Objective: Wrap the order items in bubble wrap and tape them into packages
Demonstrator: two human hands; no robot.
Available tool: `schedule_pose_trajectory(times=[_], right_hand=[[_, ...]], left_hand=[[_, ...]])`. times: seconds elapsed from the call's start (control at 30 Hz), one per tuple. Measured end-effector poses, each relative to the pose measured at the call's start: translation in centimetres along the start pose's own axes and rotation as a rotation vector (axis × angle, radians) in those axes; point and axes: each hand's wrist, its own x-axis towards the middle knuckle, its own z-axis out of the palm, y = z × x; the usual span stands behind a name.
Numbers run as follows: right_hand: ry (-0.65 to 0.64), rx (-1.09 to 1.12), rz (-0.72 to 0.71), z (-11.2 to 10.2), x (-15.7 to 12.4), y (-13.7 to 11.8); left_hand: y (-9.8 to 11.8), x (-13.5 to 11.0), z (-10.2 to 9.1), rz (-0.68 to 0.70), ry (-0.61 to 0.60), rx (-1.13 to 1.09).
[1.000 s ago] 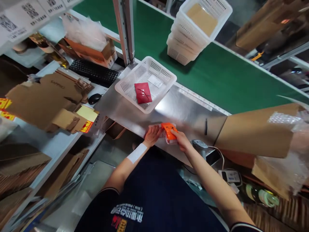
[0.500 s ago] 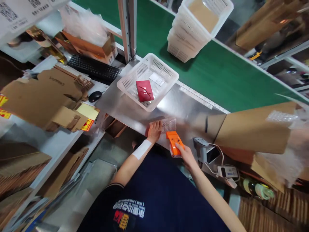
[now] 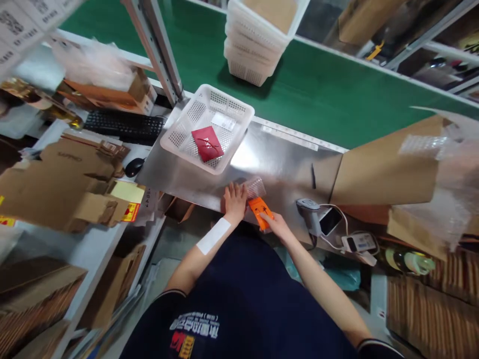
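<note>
My left hand lies flat, fingers spread, on the near edge of the steel worktop, pressing the left end of a small clear bubble-wrap piece. My right hand grips an orange box at the worktop's front edge, just below the bubble wrap. A white band wraps my left forearm. Farther back a white perforated basket holds a red packet and a white slip.
A handheld scanner stands on the right with a phone beside it. Brown cardboard and bubble wrap fill the right side. Stacked white baskets sit on the green conveyor. A keyboard, mouse and folded cartons lie left.
My right hand pulled the orange box off the bubble wrap toward me, then brought it back up to the worktop edge. The left hand stayed on the wrap.
</note>
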Motion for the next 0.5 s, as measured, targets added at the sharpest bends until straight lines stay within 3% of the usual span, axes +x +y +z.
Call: schedule_pose_trajectory(times=[0.13, 0.37, 0.5], right_hand=[[-0.017, 0.01, 0.022, -1.2, 0.1, 0.7], [-0.076, -0.003, 0.057, -2.9, 0.0, 2.0], [-0.072, -0.002, 0.087, -3.3, -0.8, 3.2]], left_hand=[[0.0, 0.4, -0.7, 0.127, -0.046, -0.031], [1.1, 0.8, -2.0, 0.1, -0.103, -0.057], [3.2, 1.1, -1.3, 0.025, -0.172, -0.081]])
